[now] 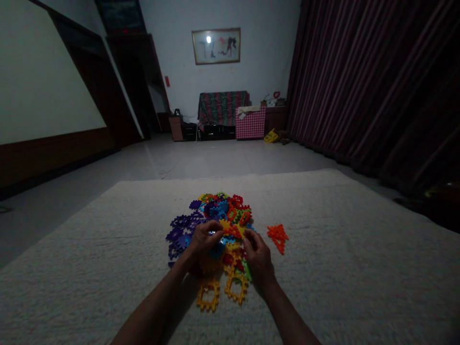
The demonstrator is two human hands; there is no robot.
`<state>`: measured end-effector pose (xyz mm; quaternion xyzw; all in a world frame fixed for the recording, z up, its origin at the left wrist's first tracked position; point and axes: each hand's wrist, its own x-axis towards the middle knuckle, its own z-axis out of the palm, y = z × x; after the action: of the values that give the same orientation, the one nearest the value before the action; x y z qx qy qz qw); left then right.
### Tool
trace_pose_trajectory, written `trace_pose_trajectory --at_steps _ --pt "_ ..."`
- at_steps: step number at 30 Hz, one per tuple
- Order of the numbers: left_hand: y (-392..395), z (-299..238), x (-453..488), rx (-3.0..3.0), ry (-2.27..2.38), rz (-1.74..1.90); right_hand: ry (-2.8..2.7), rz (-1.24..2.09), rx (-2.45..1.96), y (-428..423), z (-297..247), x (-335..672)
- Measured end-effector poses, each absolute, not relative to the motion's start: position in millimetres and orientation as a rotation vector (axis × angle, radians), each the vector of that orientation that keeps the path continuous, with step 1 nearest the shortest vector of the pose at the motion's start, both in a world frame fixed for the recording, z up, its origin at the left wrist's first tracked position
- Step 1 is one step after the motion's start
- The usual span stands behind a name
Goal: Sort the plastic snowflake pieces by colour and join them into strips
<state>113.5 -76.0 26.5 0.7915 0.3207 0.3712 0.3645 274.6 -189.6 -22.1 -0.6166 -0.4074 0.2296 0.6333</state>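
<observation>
Toothed plastic pieces [230, 250] are heaped beneath the fingers of the left hand [205, 238] and right hand [259, 258], partly covered. Between the nearly closed fingers, a yellow-and-orange cluster [233, 231] is pinched, its joins blurred.

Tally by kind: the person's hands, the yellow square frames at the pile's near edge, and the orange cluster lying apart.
Hands (left hand and right hand): 2
Yellow square frames: 2
Orange cluster: 1
Total: 5

L hand [207, 237]: purple pcs [177, 231] block L side | R hand [258, 253]: narrow gap, then orange pc [278, 235] | rug [345, 235] free further R
</observation>
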Motion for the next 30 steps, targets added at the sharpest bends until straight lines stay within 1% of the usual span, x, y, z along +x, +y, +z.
trace_pose_trajectory --at_steps 6,10,16,22,30 --pt "-84.5 20.6 120.7 2.129 0.759 0.915 -1.074 0.422 -1.410 -192.3 -13.9 272.6" --pt "-86.1 18.7 121.0 2.134 0.751 0.903 -1.078 0.396 -1.414 -191.7 -18.3 273.6" --pt "-88.0 18.6 120.4 2.092 0.792 0.911 -0.904 0.527 -1.387 -197.1 -25.1 272.9" --pt "-85.2 7.6 118.9 2.071 0.854 1.027 -0.834 0.626 -1.313 -202.9 -19.2 270.5" --pt "-81.5 -3.7 117.5 2.182 0.866 1.082 -0.817 0.545 -1.358 -202.1 -23.1 271.0"
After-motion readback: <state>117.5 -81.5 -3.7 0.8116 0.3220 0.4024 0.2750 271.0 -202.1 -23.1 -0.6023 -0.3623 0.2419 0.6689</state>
